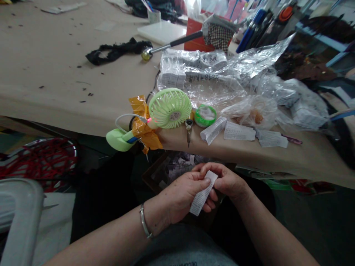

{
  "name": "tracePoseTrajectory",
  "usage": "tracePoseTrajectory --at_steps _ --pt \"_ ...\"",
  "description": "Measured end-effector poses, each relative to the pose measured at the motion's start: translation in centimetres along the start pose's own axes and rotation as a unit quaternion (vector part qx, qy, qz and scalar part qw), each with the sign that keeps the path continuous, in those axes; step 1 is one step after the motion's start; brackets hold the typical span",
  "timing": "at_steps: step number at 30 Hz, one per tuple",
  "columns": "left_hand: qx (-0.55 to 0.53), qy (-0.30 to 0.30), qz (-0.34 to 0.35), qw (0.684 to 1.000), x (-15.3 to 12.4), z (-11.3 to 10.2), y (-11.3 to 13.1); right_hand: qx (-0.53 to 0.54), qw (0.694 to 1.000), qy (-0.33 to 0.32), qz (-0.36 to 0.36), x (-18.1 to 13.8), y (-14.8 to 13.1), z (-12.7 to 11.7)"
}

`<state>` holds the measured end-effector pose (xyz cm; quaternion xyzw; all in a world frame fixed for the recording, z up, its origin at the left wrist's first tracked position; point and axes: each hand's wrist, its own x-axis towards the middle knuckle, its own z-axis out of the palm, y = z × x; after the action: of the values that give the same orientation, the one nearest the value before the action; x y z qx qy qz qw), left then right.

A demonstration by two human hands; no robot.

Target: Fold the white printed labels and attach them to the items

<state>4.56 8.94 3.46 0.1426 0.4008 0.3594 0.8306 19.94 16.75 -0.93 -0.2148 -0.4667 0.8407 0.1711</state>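
A small white printed label lies along the fingers of my left hand, pinned there by the thumb. My right hand pinches the label's upper end, and its fingertips are partly hidden behind it. Both hands are close together in front of my body, just below the table's front edge. Beneath them stands a box of paper scraps. On the table edge beyond lie a rolled strip of labels, a stack of printed labels and a further label bundle.
A green fan is taped at the table edge, beside a screwdriver-like tool and a green round tub. Behind are plastic bags of labels, a hammer-like tool and black cloth. A red-laced chair stands left.
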Motion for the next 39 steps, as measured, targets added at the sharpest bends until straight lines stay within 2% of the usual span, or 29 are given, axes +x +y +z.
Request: tracePoseTrajectory --at_steps 5,7,9,11,13,15,16,18,20,24,26,30,32,35,39 --pt "0.0 0.014 0.008 1.0 0.2 -0.2 -0.2 -0.037 0.999 -0.005 -0.013 0.2 0.2 0.0" --pt "-0.006 0.02 0.018 1.0 0.2 -0.2 -0.2 -0.086 0.996 0.0 -0.026 0.1 0.0 0.1" --pt "-0.013 0.035 0.025 0.999 0.2 -0.3 -0.2 -0.17 0.983 0.037 -0.052 -0.2 -0.4 0.5" --pt "-0.013 0.053 0.032 0.998 0.2 -0.4 0.0 -0.296 0.944 0.106 -0.1 -0.5 -0.9 1.2" --pt "-0.009 0.066 0.044 0.997 0.0 -0.5 0.1 -0.434 0.871 0.165 -0.159 -0.9 -1.2 2.0" --pt "-0.008 0.072 0.056 0.996 -0.1 -0.5 0.3 -0.535 0.799 0.188 -0.199 -1.0 -1.4 2.6" --pt "-0.009 0.074 0.06 0.995 -0.1 -0.5 0.3 -0.566 0.775 0.189 -0.21 -1.0 -1.4 2.9" --pt "-0.009 0.072 0.066 0.995 -0.2 -0.6 0.4 -0.597 0.75 0.181 -0.219 -0.8 -1.4 3.2" --pt "-0.01 0.071 0.07 0.995 -0.2 -0.6 0.4 -0.607 0.744 0.17 -0.221 -0.6 -1.3 3.3" --pt "-0.017 0.07 0.075 0.995 -0.1 -0.9 0.3 -0.584 0.761 0.177 -0.219 -0.5 -1.0 3.3" --pt "-0.022 0.076 0.077 0.994 -0.1 -1.0 0.2 -0.532 0.796 0.202 -0.203 -0.4 -0.8 3.4" --pt "-0.023 0.094 0.102 0.99 -0.3 -1.3 0.1 -0.348 0.891 0.26 -0.133 0.2 -0.5 3.8" --pt "-0.016 0.108 0.112 0.988 -0.4 -1.3 0.1 -0.27 0.92 0.265 -0.106 0.8 -0.4 4.0" --pt "0.001 0.13 0.125 0.984 -0.7 -1.2 0.3 -0.205 0.938 0.266 -0.09 1.7 -0.3 4.1" --pt "0.028 0.148 0.147 0.978 -1.0 -1.2 0.6 -0.168 0.946 0.266 -0.075 2.6 -0.2 4.7"
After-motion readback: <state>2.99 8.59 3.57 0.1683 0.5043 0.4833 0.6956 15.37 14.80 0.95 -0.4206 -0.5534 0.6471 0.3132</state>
